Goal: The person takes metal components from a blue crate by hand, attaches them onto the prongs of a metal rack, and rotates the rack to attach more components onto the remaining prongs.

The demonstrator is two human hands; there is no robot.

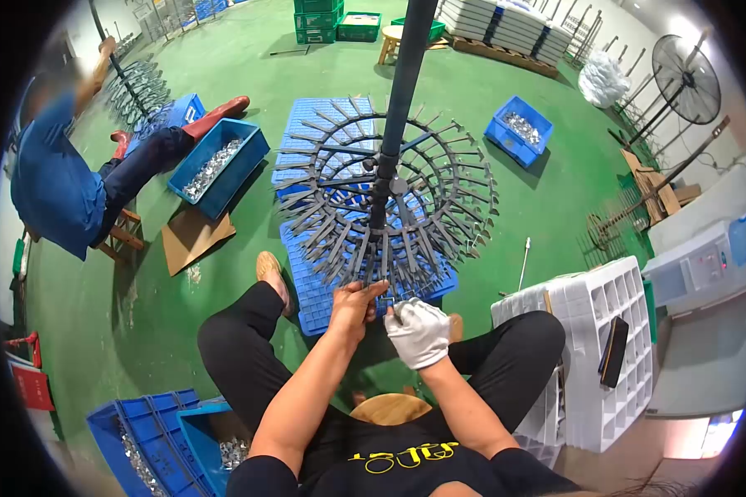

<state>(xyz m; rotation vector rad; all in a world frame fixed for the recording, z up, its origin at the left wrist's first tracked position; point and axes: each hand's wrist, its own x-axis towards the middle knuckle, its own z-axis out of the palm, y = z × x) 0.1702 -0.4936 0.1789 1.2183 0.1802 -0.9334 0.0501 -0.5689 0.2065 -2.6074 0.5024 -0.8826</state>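
Observation:
A dark round rack [379, 236] with rings of many prongs hangs around an upright pole [408, 79] in front of me. My left hand [355, 306] is bare and closed at the rack's near lower edge, its index finger reaching right along the prong tips. What its fingers grip is hidden. Beside it, my right hand [419, 333] wears a white glove and is closed, fingertips at the same prongs. A small shiny piece shows between the hands, too small to name. Blue plastic pallets [307, 302] lie beneath the rack.
Blue bins of small metal parts stand at left [220, 170], at right [518, 132] and by my left knee [133, 443]. White gridded trays [609, 356] are stacked at my right. A seated person [58, 178] works at another rack. A fan [686, 79] stands far right.

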